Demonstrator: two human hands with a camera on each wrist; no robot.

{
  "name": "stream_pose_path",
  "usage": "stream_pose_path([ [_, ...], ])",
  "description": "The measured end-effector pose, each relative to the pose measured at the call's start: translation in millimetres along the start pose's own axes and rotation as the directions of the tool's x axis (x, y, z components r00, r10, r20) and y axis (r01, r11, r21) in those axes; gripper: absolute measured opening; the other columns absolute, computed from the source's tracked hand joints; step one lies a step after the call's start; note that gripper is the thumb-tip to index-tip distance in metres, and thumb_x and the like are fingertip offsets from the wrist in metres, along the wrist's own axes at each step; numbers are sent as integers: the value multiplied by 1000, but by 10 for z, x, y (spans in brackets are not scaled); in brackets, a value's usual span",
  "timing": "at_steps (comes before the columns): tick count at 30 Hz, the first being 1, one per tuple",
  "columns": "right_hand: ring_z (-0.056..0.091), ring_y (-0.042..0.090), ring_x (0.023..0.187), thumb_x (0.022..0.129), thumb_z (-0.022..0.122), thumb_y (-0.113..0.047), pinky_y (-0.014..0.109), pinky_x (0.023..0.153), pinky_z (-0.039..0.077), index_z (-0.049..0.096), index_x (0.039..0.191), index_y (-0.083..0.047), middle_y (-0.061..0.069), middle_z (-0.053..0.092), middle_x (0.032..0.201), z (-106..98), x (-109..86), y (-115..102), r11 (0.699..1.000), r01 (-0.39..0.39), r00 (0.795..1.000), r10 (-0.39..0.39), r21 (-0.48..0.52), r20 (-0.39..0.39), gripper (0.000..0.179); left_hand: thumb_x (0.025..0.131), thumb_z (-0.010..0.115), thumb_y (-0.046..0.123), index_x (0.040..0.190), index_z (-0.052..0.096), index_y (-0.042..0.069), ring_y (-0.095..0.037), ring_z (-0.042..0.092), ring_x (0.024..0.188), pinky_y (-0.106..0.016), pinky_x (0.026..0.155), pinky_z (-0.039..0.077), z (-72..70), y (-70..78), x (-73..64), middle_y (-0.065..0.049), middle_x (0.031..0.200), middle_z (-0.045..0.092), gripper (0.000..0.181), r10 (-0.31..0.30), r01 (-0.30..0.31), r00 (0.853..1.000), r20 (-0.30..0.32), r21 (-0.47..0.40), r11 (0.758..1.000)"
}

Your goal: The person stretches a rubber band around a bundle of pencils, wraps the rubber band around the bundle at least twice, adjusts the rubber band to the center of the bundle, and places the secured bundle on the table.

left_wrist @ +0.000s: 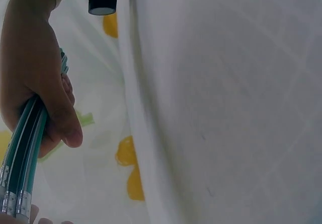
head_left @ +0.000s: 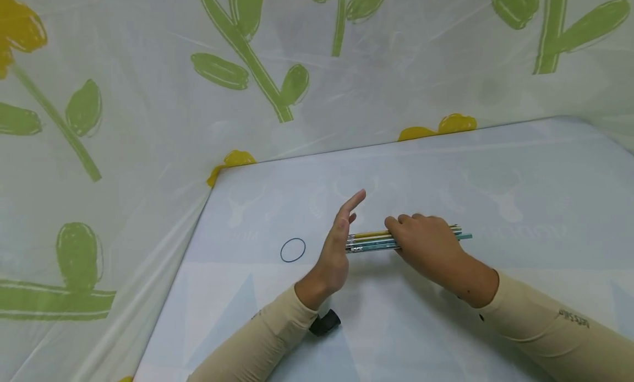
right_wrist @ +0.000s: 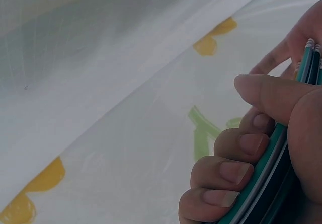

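Observation:
A bundle of pencils [head_left: 372,242], teal, dark and yellow with metal-banded eraser ends, lies sideways in my right hand [head_left: 427,249]. The right fingers curl round it, as the right wrist view shows, with the thumb along the near side of the pencils [right_wrist: 266,178]. My left hand [head_left: 338,250] stands upright with straight fingers, its palm right at the eraser ends. In the left wrist view the pencils [left_wrist: 25,158] run from the right hand [left_wrist: 40,78] down to the left fingertips at the bottom edge. The far ends stick out beyond the right hand.
A blue oval outline [head_left: 293,250] marks the pale tabletop [head_left: 238,305] left of the hands. A black wrist camera [head_left: 324,322] sits by the left cuff. Behind the table hangs a white sheet [head_left: 148,118] printed with green leaves and yellow flowers.

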State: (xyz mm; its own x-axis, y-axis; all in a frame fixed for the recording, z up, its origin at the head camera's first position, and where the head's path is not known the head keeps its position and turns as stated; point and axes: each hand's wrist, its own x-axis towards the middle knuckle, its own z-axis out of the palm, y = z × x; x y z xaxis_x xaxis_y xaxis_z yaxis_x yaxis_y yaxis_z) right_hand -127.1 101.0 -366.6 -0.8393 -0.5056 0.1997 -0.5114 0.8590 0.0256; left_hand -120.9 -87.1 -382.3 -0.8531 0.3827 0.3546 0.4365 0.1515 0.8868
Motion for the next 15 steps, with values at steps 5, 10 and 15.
stream_pose_path([
  [5,55,17,57,76,88,-21,30,51,53,64,97,-11,5,70,78,10,-8,-5,1000,-1,1000,1,9,-11,33,103,7,61,159,18,21,-13,14,154,-53,123,17,10,23,-13,5,166,19,70,1,-1,1000,14,10,1000],
  [10,57,17,58,76,88,-21,31,52,54,65,98,-11,6,71,79,8,-13,-13,1000,0,1000,0,7,-17,33,103,9,58,161,9,24,-13,8,154,-59,122,11,13,49,-22,7,166,13,66,-30,28,999,32,63,998],
  [15,55,17,57,77,88,-21,30,51,52,65,97,-11,6,71,79,13,-3,-3,1000,-4,1000,4,0,-19,32,103,9,60,158,17,19,-16,16,152,-58,121,16,-9,54,5,0,165,20,70,-38,37,999,8,99,994],
])
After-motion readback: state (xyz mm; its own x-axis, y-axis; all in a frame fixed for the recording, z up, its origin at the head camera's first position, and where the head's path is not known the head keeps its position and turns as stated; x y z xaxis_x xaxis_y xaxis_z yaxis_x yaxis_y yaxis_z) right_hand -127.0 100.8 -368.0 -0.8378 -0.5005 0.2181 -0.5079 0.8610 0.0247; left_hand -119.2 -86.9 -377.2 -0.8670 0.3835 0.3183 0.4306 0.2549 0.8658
